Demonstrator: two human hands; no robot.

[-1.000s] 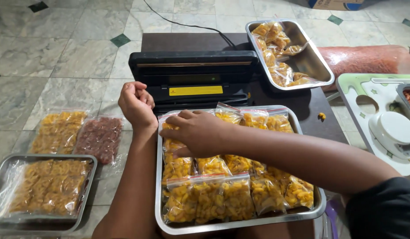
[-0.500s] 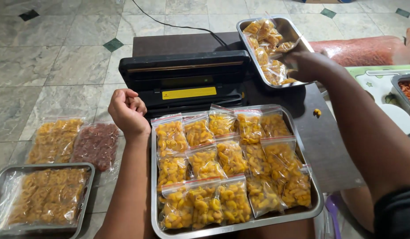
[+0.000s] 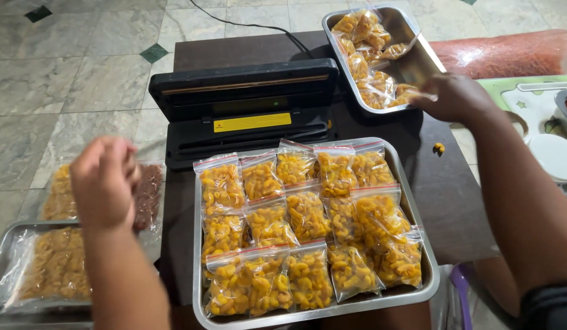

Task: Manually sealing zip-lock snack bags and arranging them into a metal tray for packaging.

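My right hand [image 3: 456,98] reaches to the near corner of the far steel tray [image 3: 412,33] and pinches the clear edge of a small bag of yellow macaroni [image 3: 407,91] that lies among several such bags. My left hand [image 3: 103,182] hovers, blurred, above the table's left edge with its fingers curled and nothing in them. Between the hands stands a large steel tray [image 3: 430,278] packed with several zip bags of yellow macaroni [image 3: 308,211]. Neither hand touches it.
A black vacuum sealer [image 3: 247,107] sits behind the large tray on the dark table [image 3: 448,201], its cord [image 3: 253,25] running off the back. One loose macaroni piece [image 3: 439,148] lies on the table. Bagged pasta [image 3: 58,192] and a steel tray [image 3: 2,256] are on the floor at left; a white round lid [image 3: 555,156] at right.
My right hand left the large tray, went to the far tray and now has drawn back slightly with a bag's edge pinched. My left hand dropped lower and left. The view moved closer.
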